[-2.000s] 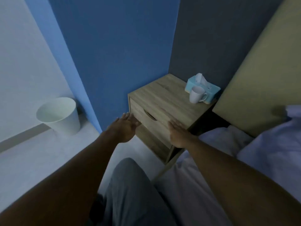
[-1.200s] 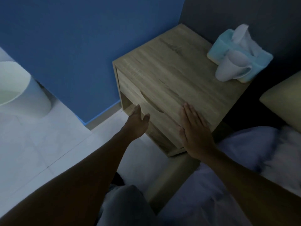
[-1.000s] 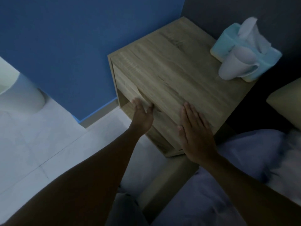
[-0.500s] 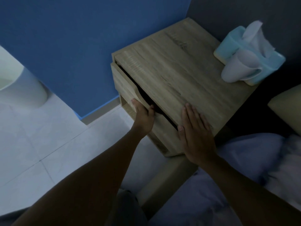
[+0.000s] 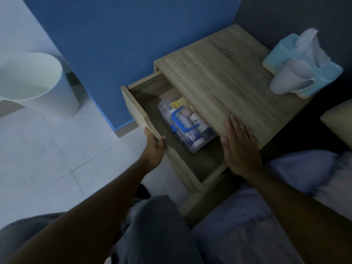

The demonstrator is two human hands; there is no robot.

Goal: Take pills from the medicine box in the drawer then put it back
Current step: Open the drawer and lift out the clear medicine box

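Wood-grain drawer front (image 5: 140,115) is gripped at its notch by the left hand (image 5: 154,147), arm extended, fingers curled over the edge. The right hand (image 5: 241,147) lies flat and open on the near edge of the nightstand top (image 5: 228,82), bracing it. Step in hand: opening the drawer. The clear medicine box (image 5: 187,122) with blue handle lies inside, partly under the top. Next move likely requires reaching in to lift it out.

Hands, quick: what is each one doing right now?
Left hand: closed on the drawer front, drawer pulled out.
Right hand: open, flat on the nightstand top, holding nothing.
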